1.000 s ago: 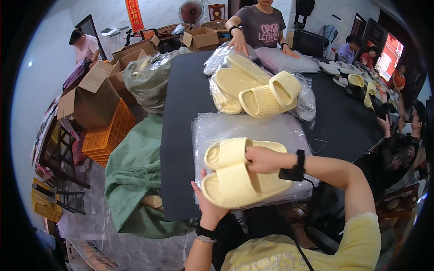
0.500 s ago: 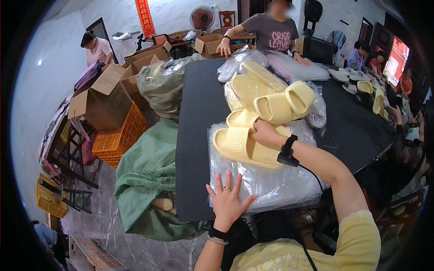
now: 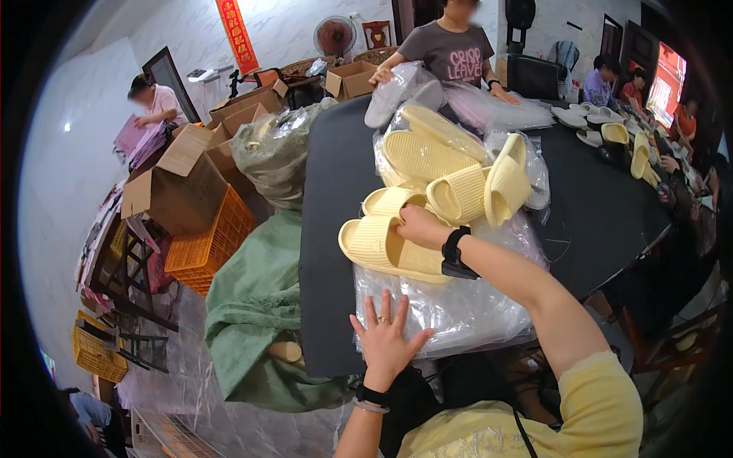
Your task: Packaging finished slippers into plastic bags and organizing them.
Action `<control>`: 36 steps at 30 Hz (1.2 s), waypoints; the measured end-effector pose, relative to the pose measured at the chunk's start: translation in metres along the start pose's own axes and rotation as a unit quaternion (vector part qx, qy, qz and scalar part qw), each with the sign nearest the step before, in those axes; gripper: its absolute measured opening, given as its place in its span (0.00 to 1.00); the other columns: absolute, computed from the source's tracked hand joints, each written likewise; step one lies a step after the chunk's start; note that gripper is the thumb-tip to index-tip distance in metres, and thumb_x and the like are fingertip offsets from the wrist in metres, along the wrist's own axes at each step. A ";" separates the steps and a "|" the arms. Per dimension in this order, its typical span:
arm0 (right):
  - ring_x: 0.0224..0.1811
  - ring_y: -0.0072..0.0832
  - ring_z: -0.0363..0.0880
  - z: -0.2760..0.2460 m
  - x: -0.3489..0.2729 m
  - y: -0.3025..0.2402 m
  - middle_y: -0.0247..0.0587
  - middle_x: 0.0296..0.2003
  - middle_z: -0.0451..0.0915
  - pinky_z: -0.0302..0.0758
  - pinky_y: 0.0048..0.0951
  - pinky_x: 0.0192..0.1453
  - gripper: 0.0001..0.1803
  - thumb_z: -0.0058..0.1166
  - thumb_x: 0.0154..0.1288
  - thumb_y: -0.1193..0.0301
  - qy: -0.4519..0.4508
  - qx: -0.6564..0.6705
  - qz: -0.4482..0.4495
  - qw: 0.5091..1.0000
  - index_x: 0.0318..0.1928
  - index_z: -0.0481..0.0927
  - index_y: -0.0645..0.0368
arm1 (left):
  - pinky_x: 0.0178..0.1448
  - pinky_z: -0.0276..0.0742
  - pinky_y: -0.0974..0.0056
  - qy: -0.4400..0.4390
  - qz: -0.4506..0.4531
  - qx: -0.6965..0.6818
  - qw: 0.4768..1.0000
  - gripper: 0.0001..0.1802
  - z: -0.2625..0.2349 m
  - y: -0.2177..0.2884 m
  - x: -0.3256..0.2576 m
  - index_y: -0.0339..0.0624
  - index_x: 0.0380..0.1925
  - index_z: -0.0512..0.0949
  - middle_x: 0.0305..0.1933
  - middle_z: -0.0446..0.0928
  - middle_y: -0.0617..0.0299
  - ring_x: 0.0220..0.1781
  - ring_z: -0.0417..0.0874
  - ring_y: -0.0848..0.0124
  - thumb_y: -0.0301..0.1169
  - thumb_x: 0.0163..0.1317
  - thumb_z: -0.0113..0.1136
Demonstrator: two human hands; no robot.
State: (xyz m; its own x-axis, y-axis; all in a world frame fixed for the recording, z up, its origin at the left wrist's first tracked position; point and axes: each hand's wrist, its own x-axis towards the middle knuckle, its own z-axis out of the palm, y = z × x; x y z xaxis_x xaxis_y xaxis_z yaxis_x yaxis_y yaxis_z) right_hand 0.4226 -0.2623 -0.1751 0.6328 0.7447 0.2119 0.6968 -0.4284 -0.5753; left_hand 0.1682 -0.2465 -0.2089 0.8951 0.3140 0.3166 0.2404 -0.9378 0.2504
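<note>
My left hand lies flat, fingers spread and clamped on nothing, on the stack of clear plastic bags at the near edge of the dark surface. Just beyond it my right hand, a black watch on the wrist, has its grip closed on a pair of pale yellow slippers, ribbed soles up, held above the far end of the bags. Right behind them a heap of more yellow slippers, some in plastic, rises in the middle of the surface. To my left, beside the surface, a green sack slumps on the glossy floor, with an orange crate and open cardboard boxes behind it, and a yellow crate nearer the wall. Further back sits a grey-green bag stuffed full. At the far end of the surface a person in a grey shirt handles wrapped slippers, and other people sit along the right side by more slippers. At the back left another person bends over boxes near a white wall with a red banner and a fan.
</note>
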 end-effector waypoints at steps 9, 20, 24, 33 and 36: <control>0.35 0.49 0.78 -0.024 -0.112 -0.026 0.57 0.32 0.79 0.74 0.41 0.40 0.16 0.53 0.48 0.66 -0.153 0.003 0.028 0.988 0.33 0.79 0.67 | 0.62 0.43 0.29 -0.032 -0.008 -0.032 0.999 0.39 -0.001 -0.009 -0.003 0.51 0.57 0.70 0.61 0.67 0.56 0.66 0.59 0.49 0.59 0.46 0.59; 0.41 0.47 0.75 -0.064 -0.097 0.058 0.53 0.37 0.75 0.73 0.42 0.42 0.15 0.55 0.53 0.64 -0.011 -0.121 0.105 0.987 0.34 0.76 0.64 | 0.62 0.43 0.30 0.003 0.002 0.023 1.000 0.44 0.006 0.002 0.000 0.51 0.60 0.66 0.68 0.57 0.54 0.70 0.51 0.48 0.64 0.47 0.55; 0.44 0.47 0.72 -0.074 -0.107 0.070 0.55 0.40 0.73 0.69 0.41 0.48 0.20 0.59 0.52 0.61 -0.018 -0.091 0.037 0.995 0.37 0.75 0.66 | 0.64 0.44 0.32 -0.010 -0.042 0.004 0.999 0.42 0.005 -0.001 -0.001 0.45 0.60 0.66 0.67 0.59 0.54 0.71 0.51 0.50 0.60 0.50 0.57; 0.42 0.42 0.75 -0.049 -0.230 -0.077 0.45 0.41 0.77 0.71 0.37 0.47 0.13 0.56 0.52 0.78 -0.018 0.035 -0.145 0.989 0.41 0.78 0.58 | 0.65 0.60 0.53 0.319 -0.122 -0.221 0.913 0.14 -0.020 -0.042 -0.055 0.39 0.42 0.76 0.52 0.74 0.55 0.61 0.69 0.56 0.21 0.53 0.56; 0.41 0.40 0.75 -0.013 -0.234 -0.081 0.42 0.41 0.77 0.71 0.35 0.45 0.12 0.56 0.52 0.78 -0.036 0.068 -0.166 0.983 0.40 0.79 0.57 | 0.60 0.66 0.57 0.431 -0.234 -0.207 0.847 0.14 -0.003 -0.079 -0.091 0.38 0.42 0.74 0.50 0.74 0.54 0.56 0.72 0.58 0.19 0.54 0.53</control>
State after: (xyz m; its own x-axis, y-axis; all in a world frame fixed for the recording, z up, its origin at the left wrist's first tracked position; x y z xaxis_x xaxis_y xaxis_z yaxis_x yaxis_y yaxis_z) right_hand 0.2223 -0.4085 -0.1682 0.3503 0.8678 0.3525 0.8060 -0.0875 -0.5854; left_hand 0.0665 -0.2010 -0.2551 0.0891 0.7961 0.5986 0.1815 -0.6039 0.7761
